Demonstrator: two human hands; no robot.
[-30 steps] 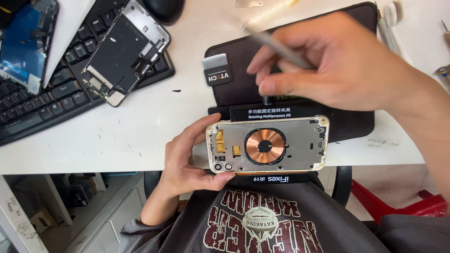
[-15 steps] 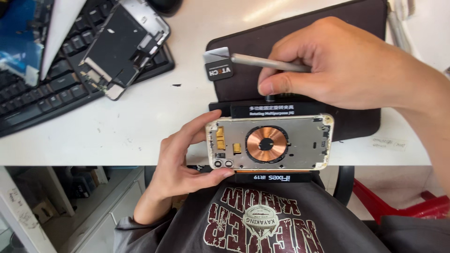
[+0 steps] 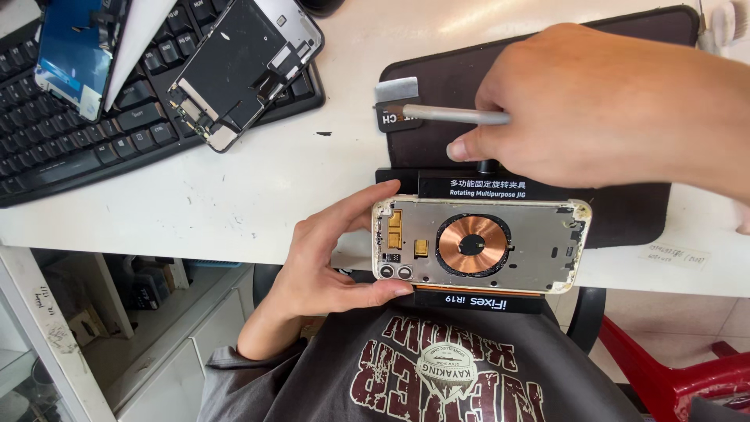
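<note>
Centrally, the left hand (image 3: 328,258) is gripping an opened phone housing (image 3: 480,244) by its left short end, with the fingers (image 3: 367,205) curling over the top edge and the thumb pressing along the bottom edge beside two round camera openings. The housing is lying flat and sideways, its bare metal inside facing up, with a round copper coil (image 3: 473,244) sitting just right of those fingers at its middle. A black clamp fixture (image 3: 469,187) is holding the housing, showing above and below it at the front edge of the white desk (image 3: 234,203).

Above the housing, the right hand (image 3: 601,105) is hovering with its fingers closed around a slim grey metal tool (image 3: 449,115), pinching it between thumb and bent fingers; the tool is pointing left, away from the knuckles, and is not touching the housing. A dark brown mat (image 3: 437,78) is lying under that hand.

Further left of both hands, a black keyboard (image 3: 78,148) is resting on the desk, carrying a detached phone screen (image 3: 242,66) lying face down and, beyond it, a second screen part with a blue film (image 3: 70,55). Below the fingers, the person's dark printed shirt (image 3: 437,367) is filling the lower view, and a red stool (image 3: 680,367) is showing to the right.
</note>
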